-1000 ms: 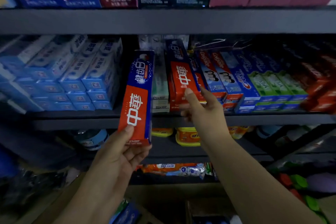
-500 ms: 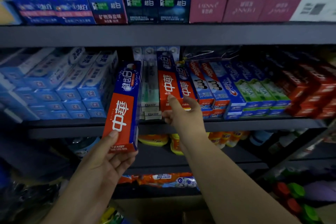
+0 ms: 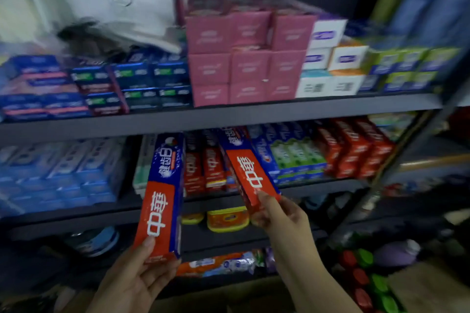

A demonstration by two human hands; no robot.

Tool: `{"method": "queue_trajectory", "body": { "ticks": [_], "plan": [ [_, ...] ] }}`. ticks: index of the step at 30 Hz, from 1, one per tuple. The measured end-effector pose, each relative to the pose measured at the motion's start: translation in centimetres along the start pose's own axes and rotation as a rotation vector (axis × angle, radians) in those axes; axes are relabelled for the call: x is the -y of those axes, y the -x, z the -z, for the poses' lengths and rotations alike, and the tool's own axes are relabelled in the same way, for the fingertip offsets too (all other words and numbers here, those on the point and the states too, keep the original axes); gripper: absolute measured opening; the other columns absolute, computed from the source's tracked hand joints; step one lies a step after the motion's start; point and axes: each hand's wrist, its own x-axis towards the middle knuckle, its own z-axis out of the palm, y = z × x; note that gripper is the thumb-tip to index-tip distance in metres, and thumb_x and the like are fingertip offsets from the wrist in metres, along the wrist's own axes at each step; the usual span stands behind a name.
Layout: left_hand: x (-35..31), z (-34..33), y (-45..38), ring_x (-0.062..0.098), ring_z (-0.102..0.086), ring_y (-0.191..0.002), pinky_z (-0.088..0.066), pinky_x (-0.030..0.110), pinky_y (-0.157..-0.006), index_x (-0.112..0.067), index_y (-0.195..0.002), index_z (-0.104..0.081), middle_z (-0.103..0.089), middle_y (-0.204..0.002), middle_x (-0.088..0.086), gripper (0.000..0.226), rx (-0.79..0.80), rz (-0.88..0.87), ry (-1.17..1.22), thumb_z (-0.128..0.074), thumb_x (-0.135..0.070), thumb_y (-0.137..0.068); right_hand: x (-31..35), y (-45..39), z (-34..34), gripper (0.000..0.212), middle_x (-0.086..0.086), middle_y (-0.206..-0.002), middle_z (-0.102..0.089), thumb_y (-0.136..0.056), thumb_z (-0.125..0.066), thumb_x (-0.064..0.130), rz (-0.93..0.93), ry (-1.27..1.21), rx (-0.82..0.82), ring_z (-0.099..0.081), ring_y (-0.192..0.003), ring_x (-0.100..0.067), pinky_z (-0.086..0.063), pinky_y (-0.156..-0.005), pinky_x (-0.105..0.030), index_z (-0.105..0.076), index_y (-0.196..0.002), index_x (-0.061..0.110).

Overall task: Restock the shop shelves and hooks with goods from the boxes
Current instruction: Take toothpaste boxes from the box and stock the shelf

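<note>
My left hand (image 3: 138, 276) grips a red-and-blue toothpaste box (image 3: 161, 198) by its lower end, at lower centre of the frame. My right hand (image 3: 276, 213) pinches a second toothpaste box (image 3: 250, 173) tilted at the middle shelf (image 3: 318, 187) edge, just right of the standing red boxes (image 3: 204, 170). Green boxes (image 3: 296, 154) crowd its right; pink boxes (image 3: 249, 58) fill the shelf above.

Dim, bluish light; heavy motion blur smears the stacked pink cardboard boxes (image 3: 250, 58) far above the fingers (image 3: 264, 202), print unreadable; corners fall into shadow, shelf edges bow with wide-angle distortion
</note>
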Motion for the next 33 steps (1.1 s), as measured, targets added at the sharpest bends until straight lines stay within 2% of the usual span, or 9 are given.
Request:
{"method": "queue_trajectory", "body": {
  "ticks": [2,6,11,15,18,23,26,30,33],
  "plan": [
    [0.7,-1.8,0.8,0.031,-0.065,-0.065,-0.054,0.03,-0.045,-0.015,-0.094,-0.056,-0.061,-0.089,0.016,0.014,0.02,0.063,-0.011,-0.051,-0.028,-0.092,1.1,1.4,3.8,0.041,-0.005,-0.079,-0.072,-0.08,-0.073,0.036,0.026,0.003,-0.088,-0.067,-0.07,-0.013,-0.054,-0.064,-0.028,-0.06,-0.111,0.011],
    [2.0,-7.1,2.1,0.028,-0.061,-0.082,-0.05,0.033,-0.063,-0.014,-0.097,-0.055,-0.062,-0.097,0.016,0.015,0.107,0.127,-0.028,-0.052,-0.028,-0.091,4.2,3.0,10.2,0.026,0.002,-0.057,-0.061,-0.085,-0.068,0.025,0.118,-0.009,-0.213,-0.053,-0.049,-0.005,-0.041,-0.047,-0.016,-0.065,-0.099,0.003],
    [2.5,-14.4,2.6,0.027,-0.068,-0.079,-0.048,0.034,-0.073,-0.014,-0.099,-0.056,-0.066,-0.099,0.016,0.022,0.237,0.164,-0.075,-0.061,-0.025,-0.081,8.4,1.2,14.6,0.021,0.002,-0.052,-0.055,-0.09,-0.063,0.023,0.188,-0.045,-0.316,-0.047,-0.051,-0.011,-0.036,-0.055,-0.025,-0.063,-0.092,0.002],
    [2.6,-18.9,1.7,0.025,-0.072,-0.075,-0.055,0.033,-0.064,-0.013,-0.109,-0.056,-0.068,-0.104,0.017,0.032,0.309,0.17,-0.126,-0.064,-0.025,-0.08,11.3,-1.9,15.7,0.023,0.003,-0.053,-0.05,-0.091,-0.063,0.028,0.132,-0.104,-0.354,-0.043,-0.049,-0.012,-0.036,-0.049,-0.025,-0.056,-0.082,0.008],
    [2.7,-20.9,1.0,0.025,-0.069,-0.083,-0.059,0.027,-0.056,-0.013,-0.11,-0.057,-0.068,-0.102,0.017,0.029,0.343,0.168,-0.132,-0.063,-0.024,-0.083,12.8,-4.7,15.8,0.026,-0.003,-0.067,-0.054,-0.087,-0.067,0.031,0.118,-0.19,-0.378,-0.049,-0.063,-0.018,-0.039,-0.058,-0.029,-0.059,-0.093,0.006],
    [2.1,-22.0,0.1,0.024,-0.07,-0.069,-0.051,0.036,-0.08,-0.009,-0.097,-0.059,-0.073,-0.072,0.014,0.022,0.371,0.117,-0.18,-0.062,-0.025,-0.081,14.1,-9.0,15.6,0.035,0.0,-0.067,-0.057,-0.082,-0.069,0.039,0.076,-0.276,-0.482,-0.054,-0.053,-0.014,-0.045,-0.051,-0.026,-0.058,-0.099,0.01],
    [1.9,-22.0,-0.5,0.028,-0.069,-0.079,-0.05,0.038,-0.084,-0.009,-0.098,-0.059,-0.071,-0.084,0.018,0.036,0.343,0.123,-0.164,-0.066,-0.025,-0.067,14.3,-10.5,15.4,0.039,0.001,-0.069,-0.055,-0.083,-0.069,0.041,0.082,-0.335,-0.538,-0.052,-0.051,-0.011,-0.043,-0.046,-0.026,-0.057,-0.107,0.013],
    [2.0,-21.6,-1.4,0.029,-0.068,-0.088,-0.058,0.034,-0.07,-0.011,-0.103,-0.06,-0.069,-0.097,0.018,0.041,0.324,0.127,-0.169,-0.067,-0.024,-0.064,13.4,-11.8,15.7,0.033,0.001,-0.07,-0.051,-0.086,-0.065,0.044,0.107,-0.287,-0.6,-0.049,-0.057,-0.01,-0.043,-0.052,-0.021,-0.053,-0.078,0.014],
    [2.4,-21.4,-1.9,0.028,-0.07,-0.085,-0.055,0.036,-0.077,-0.011,-0.104,-0.06,-0.071,-0.093,0.017,0.042,0.328,0.119,-0.183,-0.068,-0.025,-0.065,13.2,-12.5,15.8,0.048,-0.003,-0.087,-0.063,-0.073,-0.074,0.052,0.039,-0.352,-0.701,-0.062,-0.073,-0.018,-0.055,-0.069,-0.033,-0.065,-0.105,0.018]
  ]
}}
